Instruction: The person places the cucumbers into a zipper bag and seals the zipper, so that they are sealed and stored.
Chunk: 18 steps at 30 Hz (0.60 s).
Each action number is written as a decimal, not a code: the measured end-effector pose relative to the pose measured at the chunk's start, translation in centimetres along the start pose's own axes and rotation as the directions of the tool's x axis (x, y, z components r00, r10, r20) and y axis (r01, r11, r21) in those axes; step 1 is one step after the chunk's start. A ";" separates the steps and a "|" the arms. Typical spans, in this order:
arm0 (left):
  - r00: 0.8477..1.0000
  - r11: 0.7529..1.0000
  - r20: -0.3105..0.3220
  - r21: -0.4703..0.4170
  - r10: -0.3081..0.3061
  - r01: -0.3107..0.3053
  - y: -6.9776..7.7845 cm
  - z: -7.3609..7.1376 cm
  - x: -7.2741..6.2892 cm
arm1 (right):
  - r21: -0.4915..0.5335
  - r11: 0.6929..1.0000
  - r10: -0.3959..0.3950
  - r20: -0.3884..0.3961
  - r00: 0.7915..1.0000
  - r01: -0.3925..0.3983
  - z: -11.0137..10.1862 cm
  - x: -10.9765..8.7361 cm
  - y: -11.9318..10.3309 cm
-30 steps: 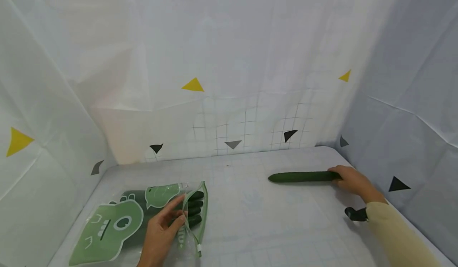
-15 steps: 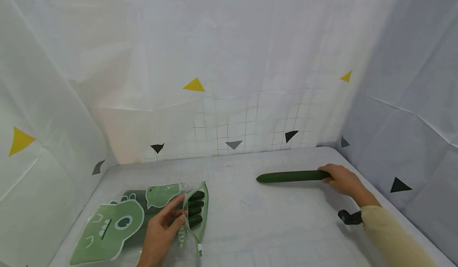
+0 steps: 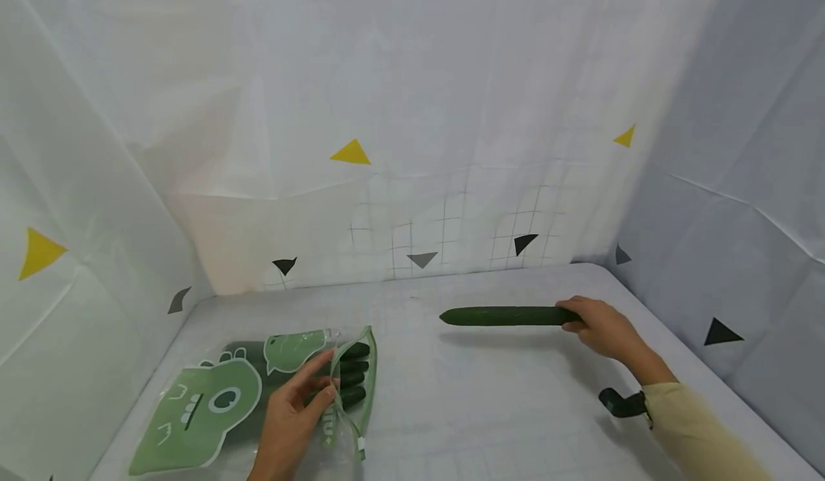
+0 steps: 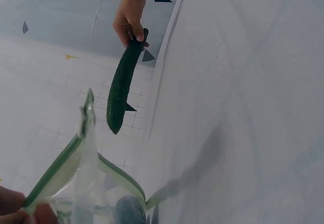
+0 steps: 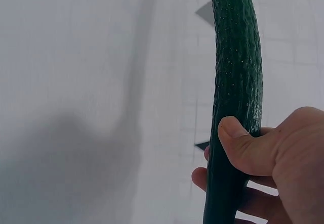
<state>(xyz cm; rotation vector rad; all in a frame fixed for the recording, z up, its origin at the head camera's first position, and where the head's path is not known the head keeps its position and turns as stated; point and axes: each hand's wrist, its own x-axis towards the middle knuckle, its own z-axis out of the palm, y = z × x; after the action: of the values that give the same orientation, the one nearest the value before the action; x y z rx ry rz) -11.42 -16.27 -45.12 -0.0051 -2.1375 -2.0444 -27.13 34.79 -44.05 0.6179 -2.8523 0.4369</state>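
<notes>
My right hand grips a long dark green cucumber by its right end, thumb on one side and fingers round the other. The cucumber is held level above the table, its free tip pointing left, its shadow below it. My left hand pinches the upper edge of a clear zip bag with green cartoon prints, and the bag's mouth gapes to the right. Several cucumbers lie inside, their ends showing at the mouth. In the left wrist view the bag's green zip edge is between thumb and fingers.
A white-covered table lies under everything. White sheets with yellow and black triangles rise at the back and both sides. A black wrist device sits at the right sleeve. A zip slider hangs at the bag mouth's lower corner.
The right hand has carried the cucumber leftward, closer to the bag, and its shadow now lies farther below it. The left hand and the bag have stayed in place.
</notes>
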 end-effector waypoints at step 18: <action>1.000 1.000 -0.009 0.009 -0.010 0.010 0.2 0.1 0.0 | 0.090 0.991 -0.093 -0.044 0.995 0.096 1.5 -0.4 -5.2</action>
<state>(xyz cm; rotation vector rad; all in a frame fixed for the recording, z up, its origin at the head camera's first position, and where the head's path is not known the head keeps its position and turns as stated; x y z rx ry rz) -11.44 -16.19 -44.88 0.0161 -2.1461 -2.0362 -24.74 29.97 -44.26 0.7488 -2.7645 0.5608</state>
